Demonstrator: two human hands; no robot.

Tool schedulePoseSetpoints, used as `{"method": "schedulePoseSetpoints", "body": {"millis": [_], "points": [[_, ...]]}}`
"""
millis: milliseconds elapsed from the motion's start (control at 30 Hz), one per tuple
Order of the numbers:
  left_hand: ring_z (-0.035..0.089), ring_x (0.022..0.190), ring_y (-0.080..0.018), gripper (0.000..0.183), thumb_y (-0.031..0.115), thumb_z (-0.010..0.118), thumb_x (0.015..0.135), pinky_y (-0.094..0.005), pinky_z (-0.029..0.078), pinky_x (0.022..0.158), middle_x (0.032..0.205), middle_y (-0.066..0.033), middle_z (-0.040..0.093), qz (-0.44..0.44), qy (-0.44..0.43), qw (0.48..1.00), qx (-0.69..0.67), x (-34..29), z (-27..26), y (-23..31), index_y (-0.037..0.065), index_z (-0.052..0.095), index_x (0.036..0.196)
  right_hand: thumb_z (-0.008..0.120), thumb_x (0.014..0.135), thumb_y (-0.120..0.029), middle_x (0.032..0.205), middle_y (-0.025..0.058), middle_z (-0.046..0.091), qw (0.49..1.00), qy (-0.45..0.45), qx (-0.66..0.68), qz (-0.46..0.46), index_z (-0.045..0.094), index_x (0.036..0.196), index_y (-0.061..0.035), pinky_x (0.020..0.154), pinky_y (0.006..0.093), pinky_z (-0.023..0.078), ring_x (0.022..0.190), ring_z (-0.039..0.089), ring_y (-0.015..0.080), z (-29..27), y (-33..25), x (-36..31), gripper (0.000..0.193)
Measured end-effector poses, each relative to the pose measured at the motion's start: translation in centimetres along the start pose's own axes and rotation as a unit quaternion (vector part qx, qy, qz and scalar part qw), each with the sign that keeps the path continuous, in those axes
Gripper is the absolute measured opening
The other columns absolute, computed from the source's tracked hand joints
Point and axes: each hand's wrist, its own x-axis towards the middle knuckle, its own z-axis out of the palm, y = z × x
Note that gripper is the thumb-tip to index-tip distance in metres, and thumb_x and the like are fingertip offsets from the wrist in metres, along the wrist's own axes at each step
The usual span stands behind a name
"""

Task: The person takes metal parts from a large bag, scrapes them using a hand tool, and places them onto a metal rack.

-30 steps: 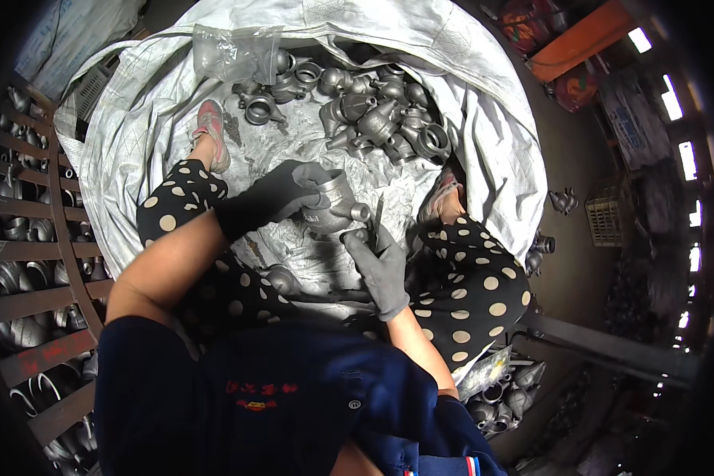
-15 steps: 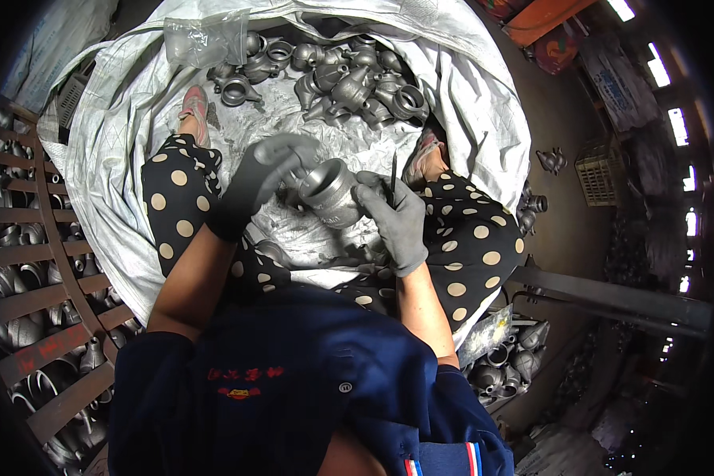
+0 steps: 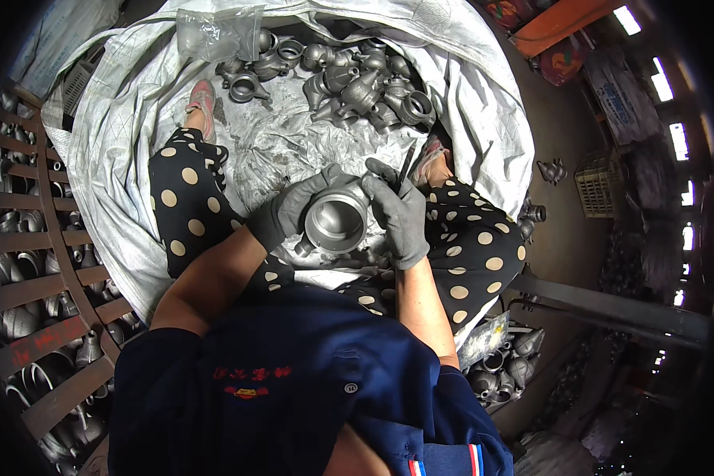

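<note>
In front of my lap, my left hand (image 3: 305, 200), in a grey glove, is closed around the far left side of a hollow grey metal casting (image 3: 318, 235). Its wide round mouth is turned up toward me, showing a smooth bowl-like inside. My right hand (image 3: 401, 218), gloved too, is beside the casting's right rim. A thin dark stick-like tool (image 3: 408, 165) is gripped between its thumb and fingers, pointing up and away. Whether the right fingertips touch the rim I cannot tell. Beyond both hands, a heap of similar castings (image 3: 361, 91) lies on the white sack.
My legs are spread across the white woven sack (image 3: 492, 119). A clear plastic bag (image 3: 218, 33) lies at its far left. Rusty metal bars (image 3: 51, 246) enclose more castings at left. On the right are a metal beam (image 3: 611, 305), a crate (image 3: 595, 186) and a container of castings (image 3: 504, 369).
The casting has turned so that its mouth faces me more. My left hand has come down from above the opening to hold its side. My right hand has shifted slightly away from it.
</note>
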Motion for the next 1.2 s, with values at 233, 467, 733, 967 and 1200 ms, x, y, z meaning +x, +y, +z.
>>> {"method": "schedulePoseSetpoints", "body": {"millis": [233, 467, 733, 967, 1200], "points": [[0.061, 0.108, -0.0328, 0.056, 0.045, 0.057, 0.093, -0.0498, 0.052, 0.091, 0.119, -0.0201, 0.060, 0.020, -0.051, 0.998, -0.021, -0.6, 0.4, 2.8, 0.001, 0.051, 0.127, 0.060, 0.094, -0.022, 0.076, -0.0042, 0.064, 0.998, 0.021, 0.050, 0.017, 0.065, 0.116, -0.0008, 0.044, 0.0168, 0.026, 0.048, 0.037, -0.0011, 0.0, 2.5, -0.7, 0.031], [0.065, 0.101, -0.0284, 0.057, 0.047, 0.052, 0.096, -0.0462, 0.054, 0.090, 0.112, -0.0183, 0.064, 0.161, -0.022, 0.986, 0.041, -1.4, 0.5, 4.7, -0.002, 0.051, 0.124, 0.056, 0.095, -0.026, 0.058, -0.0022, 0.049, 0.984, -0.101, 0.034, 0.143, 0.064, 0.100, -0.0010, 0.040, 0.0213, 0.028, 0.040, 0.038, 0.0060, 2.2, 4.6, -2.1, 0.026], [0.062, 0.107, -0.0256, 0.054, 0.040, 0.058, 0.094, -0.0418, 0.052, 0.094, 0.119, -0.0146, 0.062, 0.198, -0.016, 0.979, 0.048, -1.8, 0.9, 4.3, 0.000, 0.049, 0.129, 0.054, 0.096, -0.028, 0.057, -0.0025, 0.048, 0.985, -0.121, 0.045, 0.118, 0.062, 0.114, -0.0024, 0.040, 0.0199, 0.026, 0.042, 0.035, 0.0042, 2.8, 2.5, -1.9, 0.032], [0.056, 0.120, -0.0261, 0.073, 0.028, 0.066, 0.090, -0.0404, 0.050, 0.099, 0.134, -0.0165, 0.051, 0.319, 0.004, 0.900, 0.296, -1.9, -3.0, 3.7, 0.001, 0.028, 0.146, 0.057, 0.093, -0.020, 0.065, -0.0054, 0.050, 0.992, -0.060, 0.081, 0.070, 0.056, 0.126, 0.0006, 0.039, 0.0179, 0.023, 0.044, 0.035, 0.0020, 2.0, 1.5, -1.4, 0.039], [0.053, 0.118, -0.0200, 0.094, 0.024, 0.075, 0.080, -0.0336, 0.046, 0.099, 0.132, -0.0119, 0.047, 0.248, 0.062, 0.874, 0.412, -4.7, 5.7, 2.0, -0.001, 0.015, 0.148, 0.060, 0.091, -0.015, 0.071, -0.0066, 0.054, 0.989, -0.095, 0.088, 0.075, 0.053, 0.130, 0.0021, 0.047, 0.0158, 0.030, 0.053, 0.041, 0.0001, 1.3, -0.6, -1.8, 0.043]]}}
